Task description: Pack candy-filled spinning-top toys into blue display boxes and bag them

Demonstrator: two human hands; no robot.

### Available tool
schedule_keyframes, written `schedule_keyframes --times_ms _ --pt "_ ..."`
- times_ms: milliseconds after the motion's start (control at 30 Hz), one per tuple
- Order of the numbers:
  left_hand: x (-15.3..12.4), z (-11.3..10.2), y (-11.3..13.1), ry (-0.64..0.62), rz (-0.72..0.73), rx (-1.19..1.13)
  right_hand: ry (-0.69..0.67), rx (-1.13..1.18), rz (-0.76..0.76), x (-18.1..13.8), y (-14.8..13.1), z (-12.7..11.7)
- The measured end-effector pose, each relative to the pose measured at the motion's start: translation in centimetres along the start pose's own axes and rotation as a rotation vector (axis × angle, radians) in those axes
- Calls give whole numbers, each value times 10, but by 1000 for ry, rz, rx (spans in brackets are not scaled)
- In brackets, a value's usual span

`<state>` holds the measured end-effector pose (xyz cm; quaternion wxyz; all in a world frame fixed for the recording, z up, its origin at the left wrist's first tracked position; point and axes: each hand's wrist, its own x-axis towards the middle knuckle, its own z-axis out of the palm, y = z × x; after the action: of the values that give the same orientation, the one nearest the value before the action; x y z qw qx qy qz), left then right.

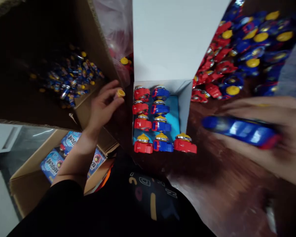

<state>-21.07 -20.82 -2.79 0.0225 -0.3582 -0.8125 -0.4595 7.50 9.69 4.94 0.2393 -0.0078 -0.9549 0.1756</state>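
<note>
My left hand [102,105] pinches a small yellow cap [120,93] between its fingertips, beside the edge of a large brown carton [93,42]. My right hand [273,131], blurred by motion, grips a blue toy with a red end [241,130] at the right. Between the hands stands an open white box [172,42] with a blue floor. Rows of red toys [141,108] and blue toys [160,108] with yellow tops fill it. One red toy [185,144] sits alone at its front right.
The big carton holds several small blue and yellow parts [69,79]. A heap of loose red and blue toys [236,56] lies on the brown table at the upper right. A lower carton [27,184] holds printed blue packs [53,163]. A pink plastic bag [115,29] sits behind.
</note>
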Motion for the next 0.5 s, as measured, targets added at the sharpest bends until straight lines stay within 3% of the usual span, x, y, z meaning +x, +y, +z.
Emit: schedule_keyframes --times_ms 100,200,267,367,433,500 --pt "-18 11 65 -358 127 -210 -106 74 -216 32 -8 22" --pt "-20 16 95 -532 173 -282 -281 27 -229 44 -15 34" --pt "-16 18 100 -564 196 -256 -331 -51 -195 41 -18 35" --pt "-13 24 97 -521 308 -137 -273 -67 -184 33 -23 31" --pt "-12 30 94 -448 448 -37 -262 104 -143 33 -25 29" --pt "-13 37 90 -391 619 32 -349 379 -27 37 -24 27"
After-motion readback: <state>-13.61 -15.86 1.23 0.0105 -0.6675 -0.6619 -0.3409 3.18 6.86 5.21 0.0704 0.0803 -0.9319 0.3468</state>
